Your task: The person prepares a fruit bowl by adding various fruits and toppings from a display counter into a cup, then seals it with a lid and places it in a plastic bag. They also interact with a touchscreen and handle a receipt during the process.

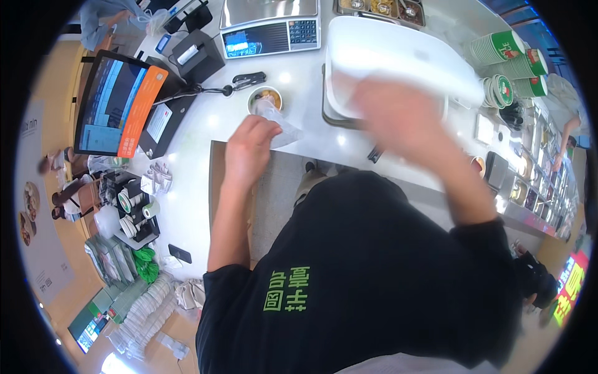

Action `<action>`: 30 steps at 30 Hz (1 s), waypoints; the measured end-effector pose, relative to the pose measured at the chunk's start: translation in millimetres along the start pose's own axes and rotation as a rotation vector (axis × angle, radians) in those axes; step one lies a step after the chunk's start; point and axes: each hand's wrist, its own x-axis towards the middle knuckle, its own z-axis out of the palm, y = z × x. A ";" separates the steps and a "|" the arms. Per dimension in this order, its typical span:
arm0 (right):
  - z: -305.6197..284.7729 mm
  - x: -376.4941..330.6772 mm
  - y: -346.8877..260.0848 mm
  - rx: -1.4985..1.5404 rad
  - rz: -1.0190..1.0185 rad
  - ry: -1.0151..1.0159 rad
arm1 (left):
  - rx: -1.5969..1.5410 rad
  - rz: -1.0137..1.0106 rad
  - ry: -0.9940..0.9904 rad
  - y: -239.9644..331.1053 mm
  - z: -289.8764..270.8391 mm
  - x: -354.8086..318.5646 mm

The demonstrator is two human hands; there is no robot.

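Observation:
My left hand [250, 144] is closed, with thumb and fingers pinched on a thin clear plastic bag [288, 131]. Part of that bag lies against the near side of a small paper cup [256, 93] with yellow-orange food in it. My right hand [395, 115] is smeared by motion, and its fingers cannot be made out. It overlaps the near edge of a large white plastic lid or tub [398, 56], itself partly blurred. Whether the hand grips this or only passes over it does not show.
A digital scale [271, 38] stands at the back, beside metal trays [381, 7] of toppings. Stacked paper cups [498, 48] are at the right. On the left are an orange-edged screen [118, 103], a black box-shaped device [194, 56] and a phone [179, 253].

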 end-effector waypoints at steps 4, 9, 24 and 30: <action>139.8 32.6 -48.2 0.322 -0.129 -0.283 | -0.068 -0.083 -0.009 -22.5 31.4 -41.4; 200.4 37.7 -27.0 0.363 -0.230 -0.232 | -0.130 -0.078 -0.013 -48.3 57.6 -63.3; 222.5 7.7 -27.7 0.321 -0.211 -0.217 | 0.044 0.216 -0.183 -114.6 75.7 -69.3; 241.2 -13.0 -19.3 0.192 -0.152 -0.137 | 0.077 0.388 -0.224 -111.7 93.1 -66.3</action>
